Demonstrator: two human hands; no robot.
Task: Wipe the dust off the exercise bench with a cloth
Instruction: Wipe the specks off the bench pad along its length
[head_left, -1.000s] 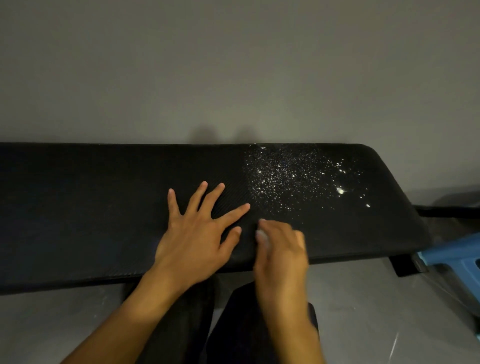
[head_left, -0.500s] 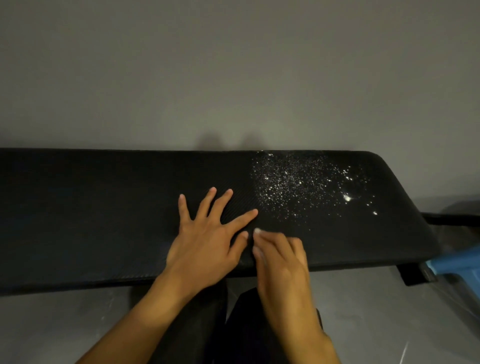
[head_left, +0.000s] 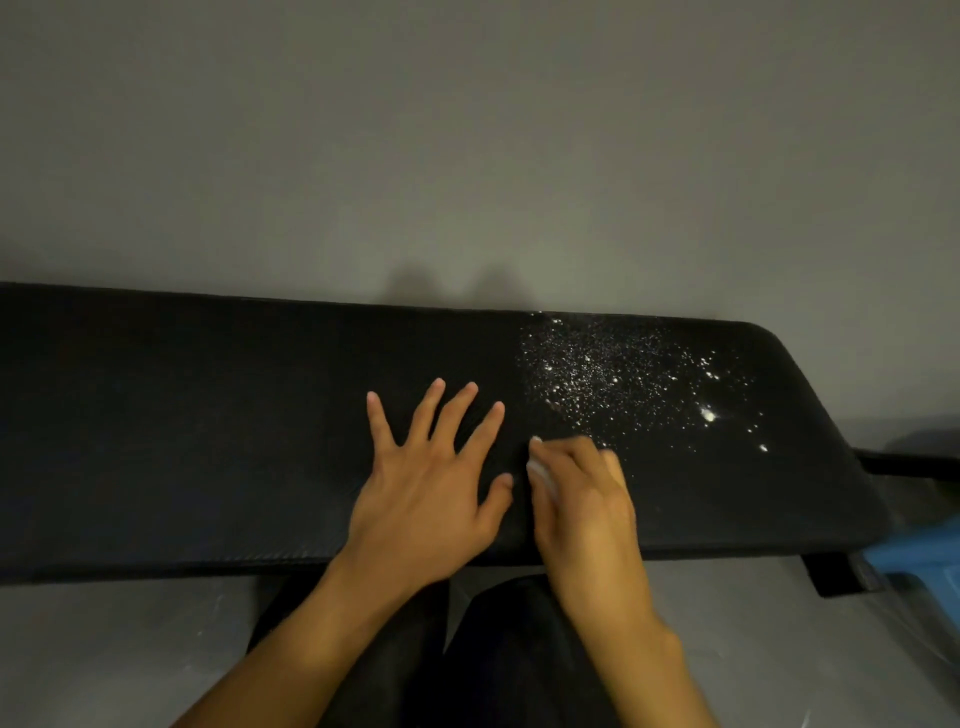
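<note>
Left hand (head_left: 426, 499) flat on desk (head_left: 182, 441), fingers spread, released. Right hand (head_left: 582, 504) fingers clenched on pale cloth (head_left: 537, 470), near dust (head_left: 623, 379) patch. Risk: fast stroke scatters dust off far edge; small cloth smears residue.

both hands (head_left: 431, 499) (head_left: 582, 509) rest on the bench (head_left: 182, 431), dust (head_left: 623, 379) to their right.

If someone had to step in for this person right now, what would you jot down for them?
Left hand: open, flat on the black bench, bracing.
Right hand: curled over a small pale wad, probably the cloth, at the near edge of the dust.
White dust covers the bench's right part; the left part looks clean.
Left to do: wipe rightward through the specks to the bench end.
</note>
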